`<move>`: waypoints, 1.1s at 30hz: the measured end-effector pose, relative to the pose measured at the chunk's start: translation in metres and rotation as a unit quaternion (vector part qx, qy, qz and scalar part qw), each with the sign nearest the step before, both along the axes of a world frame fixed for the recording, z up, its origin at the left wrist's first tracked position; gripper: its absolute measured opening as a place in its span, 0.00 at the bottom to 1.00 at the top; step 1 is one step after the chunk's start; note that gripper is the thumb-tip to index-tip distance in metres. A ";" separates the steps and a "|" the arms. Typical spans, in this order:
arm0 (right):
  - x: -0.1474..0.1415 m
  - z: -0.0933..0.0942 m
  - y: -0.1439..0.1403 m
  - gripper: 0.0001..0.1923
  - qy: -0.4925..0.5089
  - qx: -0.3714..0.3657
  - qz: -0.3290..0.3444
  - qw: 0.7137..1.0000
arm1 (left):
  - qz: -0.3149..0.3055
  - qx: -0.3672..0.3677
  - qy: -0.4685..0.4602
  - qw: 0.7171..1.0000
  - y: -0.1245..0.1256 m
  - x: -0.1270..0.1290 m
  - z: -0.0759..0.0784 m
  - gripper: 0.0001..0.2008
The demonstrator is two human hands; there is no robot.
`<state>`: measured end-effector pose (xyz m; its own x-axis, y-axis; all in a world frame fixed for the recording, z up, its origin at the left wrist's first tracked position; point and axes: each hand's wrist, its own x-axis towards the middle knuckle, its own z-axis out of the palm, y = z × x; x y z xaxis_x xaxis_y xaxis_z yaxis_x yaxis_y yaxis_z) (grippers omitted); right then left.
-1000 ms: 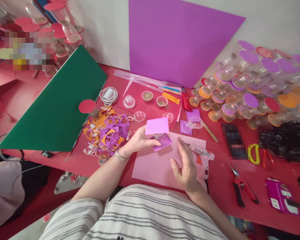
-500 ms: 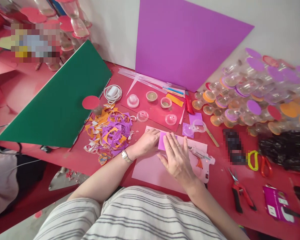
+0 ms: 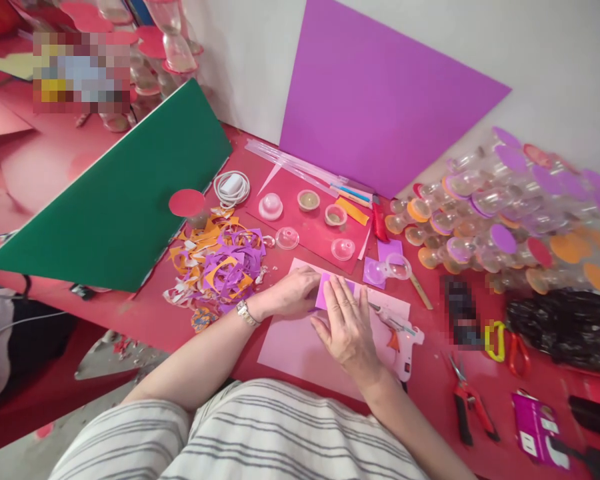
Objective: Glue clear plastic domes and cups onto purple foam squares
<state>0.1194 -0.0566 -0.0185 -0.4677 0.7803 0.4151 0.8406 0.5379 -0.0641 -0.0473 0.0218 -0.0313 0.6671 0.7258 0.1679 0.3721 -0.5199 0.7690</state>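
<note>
Your right hand [image 3: 349,325] lies flat on a small purple square [image 3: 326,288]. Its fingers [image 3: 341,298] are stretched out and close together, and they press down on the square. Your left hand [image 3: 294,292] is just beside it, on the left edge of the same square. Its fingers are curled under, so you cannot tell if they pinch the square or only rest on it.

The purple square sits on a pale pink sheet [image 3: 290,347], right in front of you on the red table [image 3: 150,320].

A white glue gun [image 3: 403,337] lies just to the right of your right hand, on the edge of the pink sheet. A heap of purple and orange paper scraps [image 3: 215,267] is near your left wrist. A big green sheet [image 3: 120,200] lies to the left. A big purple sheet [image 3: 380,100] leans on the wall. Red pliers [image 3: 467,400] lie far to the right. Lots of clear little cups [image 3: 505,213] are piled at the back right.
</note>
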 end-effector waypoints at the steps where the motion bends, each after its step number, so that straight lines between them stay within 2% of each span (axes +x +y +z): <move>1: 0.001 0.000 0.000 0.39 0.003 0.000 0.006 1.000 | -0.001 0.002 -0.003 1.000 0.000 0.000 0.000 0.06; 4: 0.006 0.001 -0.005 0.39 0.045 -0.006 0.016 0.999 | -0.012 0.006 -0.010 1.000 0.002 0.000 0.001 0.07; 8: 0.017 0.000 -0.012 0.36 0.119 -0.007 -0.024 0.993 | -0.001 0.012 0.004 1.000 0.002 0.002 -0.001 0.19; 12: 0.022 -0.001 -0.012 0.36 0.106 -0.007 -0.056 0.993 | 0.016 0.011 0.047 0.999 0.001 0.004 -0.003 0.28; 20: 0.002 0.008 -0.003 0.38 0.000 0.001 0.003 1.000 | 0.020 0.017 0.071 0.997 0.001 0.000 -0.004 0.23; 25: 0.002 0.006 -0.003 0.39 0.003 -0.006 0.000 1.000 | 0.005 0.033 0.077 0.997 0.000 -0.002 -0.004 0.20; 30: 0.003 0.001 -0.003 0.39 0.002 0.001 -0.003 1.000 | 0.007 0.028 0.071 0.997 0.000 -0.002 -0.001 0.11; 33: 0.003 -0.001 -0.003 0.39 0.008 -0.006 -0.005 1.000 | 0.009 0.030 0.070 0.997 -0.001 -0.002 0.001 0.10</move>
<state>0.1220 -0.0592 -0.0198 -0.4542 0.7892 0.4134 0.8443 0.5294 -0.0830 -0.0489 0.0207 -0.0303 0.6734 0.7299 0.1179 0.4842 -0.5558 0.6757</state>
